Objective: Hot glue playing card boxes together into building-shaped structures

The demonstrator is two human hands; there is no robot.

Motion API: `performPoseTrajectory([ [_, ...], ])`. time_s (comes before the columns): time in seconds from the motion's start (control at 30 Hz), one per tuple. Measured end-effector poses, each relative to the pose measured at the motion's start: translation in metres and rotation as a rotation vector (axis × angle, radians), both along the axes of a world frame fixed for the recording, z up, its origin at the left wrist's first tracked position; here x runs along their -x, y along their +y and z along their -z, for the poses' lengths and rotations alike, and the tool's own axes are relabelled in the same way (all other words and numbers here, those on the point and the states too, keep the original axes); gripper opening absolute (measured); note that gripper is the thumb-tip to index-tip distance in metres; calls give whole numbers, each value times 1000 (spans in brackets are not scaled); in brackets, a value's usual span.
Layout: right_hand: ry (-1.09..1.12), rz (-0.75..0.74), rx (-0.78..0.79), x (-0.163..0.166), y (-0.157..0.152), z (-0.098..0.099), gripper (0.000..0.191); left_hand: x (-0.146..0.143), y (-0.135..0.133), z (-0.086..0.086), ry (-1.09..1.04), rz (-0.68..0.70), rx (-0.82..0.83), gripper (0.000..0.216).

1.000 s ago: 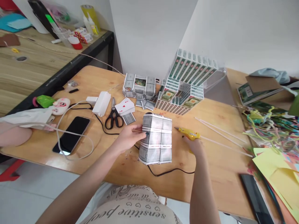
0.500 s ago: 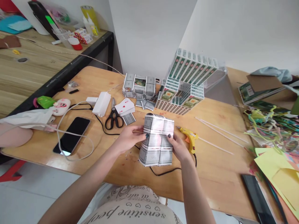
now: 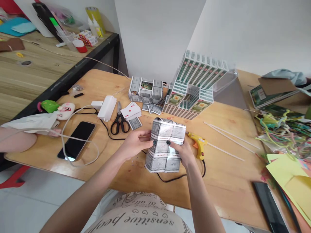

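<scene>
A box-like block covered in grey-patterned playing cards (image 3: 162, 159) is held between my two hands above the near part of the table. My left hand (image 3: 135, 144) grips its left side, thumb on the front face and fingers partly hidden behind. On the right side, my right hand (image 3: 183, 152) wraps round the edge, its thumb pressed on the card face. A yellow glue gun (image 3: 199, 144) lies just right of my right hand. Black-handled scissors (image 3: 120, 123) and loose playing cards (image 3: 131, 111) lie beyond my left hand.
Behind the block stand a card-covered structure (image 3: 145, 90) and stacked green card boxes (image 3: 191, 87). A phone (image 3: 77, 139) and a white cable lie left. Glue sticks (image 3: 230, 136), a black phone-like slab (image 3: 269, 205) and yellow paper (image 3: 289, 181) are on the right. Part of another person's arm (image 3: 17, 139) shows at left.
The block's upper right part has swung slightly to the right. My right thumb has slid inward to the left across its face. My left hand keeps its hold.
</scene>
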State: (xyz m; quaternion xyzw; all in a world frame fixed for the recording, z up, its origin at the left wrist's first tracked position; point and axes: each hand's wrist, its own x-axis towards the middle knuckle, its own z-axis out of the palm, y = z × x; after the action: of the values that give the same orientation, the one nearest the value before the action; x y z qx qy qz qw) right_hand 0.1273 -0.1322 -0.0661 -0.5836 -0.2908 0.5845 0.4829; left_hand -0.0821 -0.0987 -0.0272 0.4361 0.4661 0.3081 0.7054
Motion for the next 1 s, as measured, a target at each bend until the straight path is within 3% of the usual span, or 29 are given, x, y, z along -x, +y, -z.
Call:
performPoseTrajectory([
  [0.13, -146, -30, -58, 1, -1, -6, 70, -3, -1, -1, -4, -43, 49, 50],
  [0.27, -477, -21, -137, 5, -2, -17, 112, -7, 0, -1, 4, -89, 56, 65],
  [0.37, -652, -61, -110, 11, -4, -27, 129, -8, -1, -1, 21, -132, 63, 73],
  [0.6, -831, -87, -38, 28, -6, -41, 131, -6, -1, -1, 26, -145, 78, 75],
  [1.0, -774, -44, -20, 36, -2, -43, 128, -4, -4, -5, -21, -108, 70, 65],
])
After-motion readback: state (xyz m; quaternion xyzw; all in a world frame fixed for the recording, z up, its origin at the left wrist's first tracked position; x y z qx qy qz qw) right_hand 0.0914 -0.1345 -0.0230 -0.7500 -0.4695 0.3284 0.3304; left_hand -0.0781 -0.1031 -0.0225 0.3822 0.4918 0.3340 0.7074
